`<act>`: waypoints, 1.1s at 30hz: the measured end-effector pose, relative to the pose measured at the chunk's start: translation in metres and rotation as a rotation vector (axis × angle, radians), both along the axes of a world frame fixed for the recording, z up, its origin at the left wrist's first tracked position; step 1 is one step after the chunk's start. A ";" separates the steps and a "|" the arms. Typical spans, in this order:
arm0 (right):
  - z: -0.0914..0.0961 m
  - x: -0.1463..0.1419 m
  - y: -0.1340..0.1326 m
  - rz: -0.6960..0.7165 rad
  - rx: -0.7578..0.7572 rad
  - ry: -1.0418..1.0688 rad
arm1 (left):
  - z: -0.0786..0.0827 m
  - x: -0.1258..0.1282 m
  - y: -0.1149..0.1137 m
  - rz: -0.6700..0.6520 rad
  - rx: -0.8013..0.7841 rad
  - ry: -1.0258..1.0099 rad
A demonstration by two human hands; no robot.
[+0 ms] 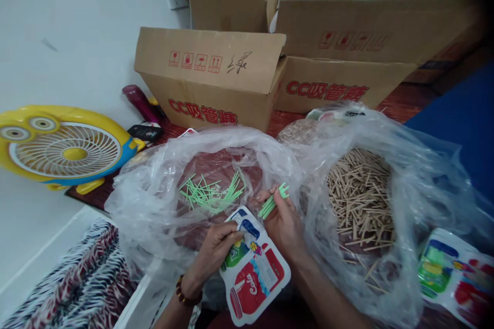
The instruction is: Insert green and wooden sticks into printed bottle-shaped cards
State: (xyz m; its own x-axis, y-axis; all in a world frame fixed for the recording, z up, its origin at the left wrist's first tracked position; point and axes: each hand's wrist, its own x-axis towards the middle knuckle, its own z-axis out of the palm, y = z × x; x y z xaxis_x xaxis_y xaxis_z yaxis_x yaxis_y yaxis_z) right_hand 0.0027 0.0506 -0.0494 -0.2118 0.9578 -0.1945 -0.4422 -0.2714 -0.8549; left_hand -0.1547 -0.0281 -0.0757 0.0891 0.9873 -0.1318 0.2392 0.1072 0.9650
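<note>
Forearms angle up from the bottom edge, elbows cut off. Fingers of our left hand [214, 253] pinch the pouch [255, 273] at its top corner. Fingers of our right hand [284, 226] close round green sticks [273, 200], whose tips poke out just above them.

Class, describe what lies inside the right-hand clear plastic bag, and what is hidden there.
A heap of thin tan sticks lies in the clear plastic bag. The heap and crumpled plastic hide the bag's bottom.

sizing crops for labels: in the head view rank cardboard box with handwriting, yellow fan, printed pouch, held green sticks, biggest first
cardboard box, narrowly
yellow fan
printed pouch, enlarged by nearness
green sticks in right hand
</note>
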 end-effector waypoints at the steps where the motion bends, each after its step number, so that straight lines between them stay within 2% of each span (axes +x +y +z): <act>1: 0.001 -0.002 -0.003 -0.019 -0.021 0.039 | 0.000 0.001 0.000 0.006 0.009 -0.001; 4: 0.004 -0.005 -0.010 -0.059 -0.102 0.211 | -0.003 0.005 0.000 0.045 0.017 -0.026; 7: 0.006 -0.004 -0.010 -0.062 -0.119 0.267 | -0.008 0.008 -0.001 0.094 -0.027 -0.114; 12: 0.010 0.001 -0.011 -0.006 -0.153 0.345 | -0.010 0.010 -0.001 0.029 -0.004 -0.030; 18: 0.013 0.000 -0.012 -0.030 -0.128 0.331 | -0.008 0.013 -0.002 -0.003 0.040 0.008; 23: 0.014 -0.001 -0.016 -0.040 -0.169 0.220 | -0.008 0.015 -0.003 0.044 0.002 -0.054; 27: 0.017 0.003 -0.021 0.069 -0.201 0.151 | -0.007 0.017 0.001 0.075 -0.030 -0.111; 30: 0.016 0.007 -0.019 0.224 -0.210 0.185 | -0.007 0.018 0.005 0.084 -0.126 -0.231; 33: 0.014 0.011 -0.013 0.314 -0.174 0.215 | -0.009 0.018 0.007 0.105 -0.196 -0.351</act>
State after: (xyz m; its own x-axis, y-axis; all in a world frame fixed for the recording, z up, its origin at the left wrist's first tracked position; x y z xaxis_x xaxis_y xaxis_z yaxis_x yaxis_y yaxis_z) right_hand 0.0137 0.0378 -0.0358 -0.5420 0.7969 -0.2668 -0.4785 -0.5536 -0.6815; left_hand -0.1369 -0.0215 -0.0851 0.0621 0.9525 -0.2980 -0.1233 0.3036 0.9448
